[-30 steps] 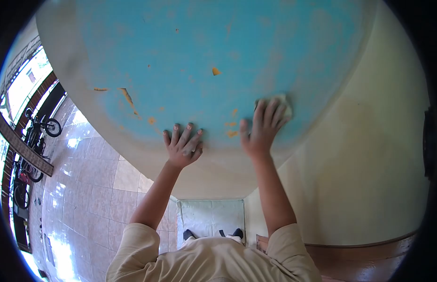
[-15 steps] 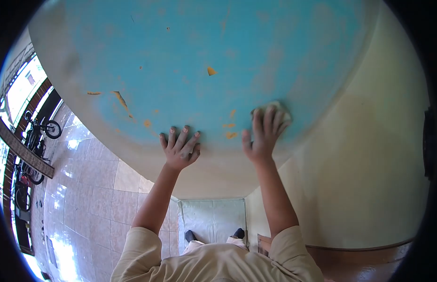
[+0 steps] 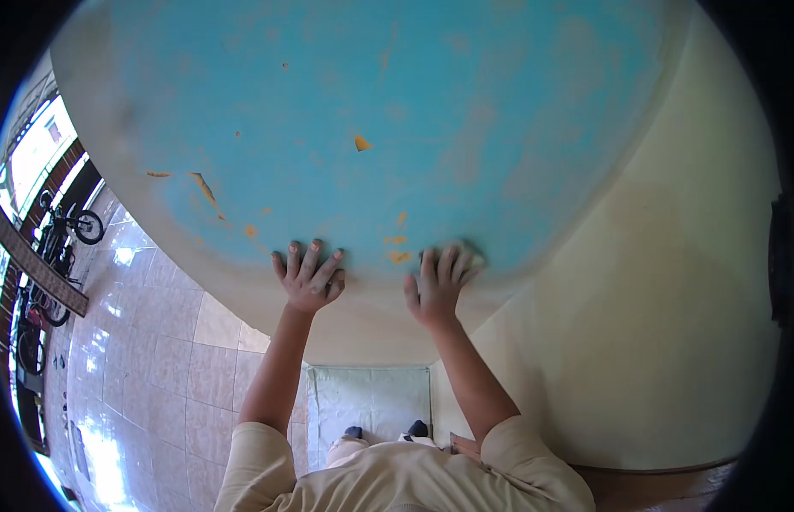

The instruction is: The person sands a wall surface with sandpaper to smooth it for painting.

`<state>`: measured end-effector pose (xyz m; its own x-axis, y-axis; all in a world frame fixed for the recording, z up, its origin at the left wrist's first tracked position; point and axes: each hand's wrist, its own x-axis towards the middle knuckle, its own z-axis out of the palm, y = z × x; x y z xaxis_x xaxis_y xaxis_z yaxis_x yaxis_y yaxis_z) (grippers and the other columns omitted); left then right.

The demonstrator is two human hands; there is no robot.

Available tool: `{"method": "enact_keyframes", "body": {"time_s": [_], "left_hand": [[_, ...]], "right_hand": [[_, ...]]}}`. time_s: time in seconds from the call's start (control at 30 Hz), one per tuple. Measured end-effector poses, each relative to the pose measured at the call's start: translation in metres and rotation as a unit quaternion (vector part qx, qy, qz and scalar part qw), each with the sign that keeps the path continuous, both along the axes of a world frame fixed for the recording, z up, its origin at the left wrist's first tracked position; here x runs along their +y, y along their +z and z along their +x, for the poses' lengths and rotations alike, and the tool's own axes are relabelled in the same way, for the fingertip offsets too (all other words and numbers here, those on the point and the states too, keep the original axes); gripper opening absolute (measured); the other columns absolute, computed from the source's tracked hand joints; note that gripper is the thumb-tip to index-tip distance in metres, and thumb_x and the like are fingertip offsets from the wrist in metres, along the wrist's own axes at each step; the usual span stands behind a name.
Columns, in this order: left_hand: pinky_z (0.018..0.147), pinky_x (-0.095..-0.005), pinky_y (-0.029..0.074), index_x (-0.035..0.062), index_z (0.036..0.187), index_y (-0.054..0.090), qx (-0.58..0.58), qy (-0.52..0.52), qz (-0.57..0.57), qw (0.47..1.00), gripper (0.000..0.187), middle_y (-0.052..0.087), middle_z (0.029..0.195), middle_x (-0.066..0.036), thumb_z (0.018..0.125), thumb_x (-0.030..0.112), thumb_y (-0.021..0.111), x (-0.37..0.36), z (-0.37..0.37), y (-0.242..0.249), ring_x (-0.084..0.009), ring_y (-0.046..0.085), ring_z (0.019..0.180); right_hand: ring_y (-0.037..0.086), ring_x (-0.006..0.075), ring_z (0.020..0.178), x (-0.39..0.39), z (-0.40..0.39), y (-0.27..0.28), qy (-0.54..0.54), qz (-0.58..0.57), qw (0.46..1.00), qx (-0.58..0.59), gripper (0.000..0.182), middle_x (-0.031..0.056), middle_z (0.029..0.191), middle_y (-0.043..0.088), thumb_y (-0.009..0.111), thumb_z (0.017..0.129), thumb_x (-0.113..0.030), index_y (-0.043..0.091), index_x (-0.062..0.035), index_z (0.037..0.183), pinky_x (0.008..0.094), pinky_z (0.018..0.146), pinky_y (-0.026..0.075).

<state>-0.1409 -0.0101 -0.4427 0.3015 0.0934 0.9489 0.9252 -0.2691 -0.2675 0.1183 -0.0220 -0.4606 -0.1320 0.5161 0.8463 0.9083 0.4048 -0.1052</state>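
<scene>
In front of me is a wall (image 3: 312,102) with worn blue paint, a pale border and several orange-brown chipped spots. My left hand (image 3: 310,277) lies flat against its lower part, fingers spread, holding nothing. To the right, my right hand (image 3: 440,286) presses a pale, dusty pad (image 3: 472,258), which looks like folded sandpaper, against the blue paint. Its fingers cover most of the pad, so the material is not certain. Chipped spots (image 3: 399,256) show just left of this hand. Both hands look dusty.
A cream side wall (image 3: 653,299) stands close on my right. My feet are on a pale covered platform (image 3: 371,401). Below left is a shiny tiled floor (image 3: 158,341), with a motorcycle (image 3: 68,226) farther off. A brown wooden surface (image 3: 645,485) lies at lower right.
My right hand has slid down and left along the wall with the pad. My left hand stays flat at about the same place, while the whole view has shifted a little.
</scene>
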Motion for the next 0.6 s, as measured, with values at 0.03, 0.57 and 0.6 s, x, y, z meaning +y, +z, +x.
{"method": "enact_keyframes", "body": {"time_s": [0.03, 0.57, 0.6], "left_hand": [[0.119, -0.0605, 0.008, 0.0269, 0.140, 0.055, -0.002, 0.000, -0.001, 1.000, 0.046, 0.039, 0.156, -0.011, 0.098, 0.039, 0.046, -0.001, 0.000, -0.002, -0.0396, 0.024, 0.148], [0.119, -0.0591, 0.002, 0.0255, 0.130, 0.066, -0.010, -0.051, -0.031, 0.998, 0.044, 0.043, 0.154, -0.011, 0.088, 0.036, 0.057, 0.000, -0.005, -0.006, -0.0395, 0.025, 0.148], [0.119, -0.0591, 0.002, 0.0255, 0.130, 0.066, -0.011, -0.053, -0.029, 0.998, 0.044, 0.043, 0.154, -0.011, 0.088, 0.036, 0.057, 0.001, -0.004, -0.005, -0.0395, 0.025, 0.148]], "right_hand": [[0.015, 0.0588, 0.141, 0.005, -0.005, 0.036, -0.009, 0.027, 1.000, -0.002, 0.060, 0.0332, 0.150, 0.029, 0.050, 0.095, -0.045, 0.051, -0.0001, 0.135, 0.0797, 0.104, 0.001], [0.036, 0.0540, 0.128, -0.015, -0.011, -0.022, -0.019, -0.058, 0.998, 0.025, 0.048, 0.0264, 0.136, 0.045, 0.055, 0.091, -0.040, 0.056, -0.0087, 0.128, 0.0795, 0.101, 0.015], [0.034, 0.0537, 0.131, -0.006, -0.006, 0.005, -0.026, -0.020, 0.999, 0.026, 0.049, 0.0261, 0.140, 0.043, 0.054, 0.092, -0.040, 0.055, -0.0087, 0.130, 0.0789, 0.103, 0.013]]}}
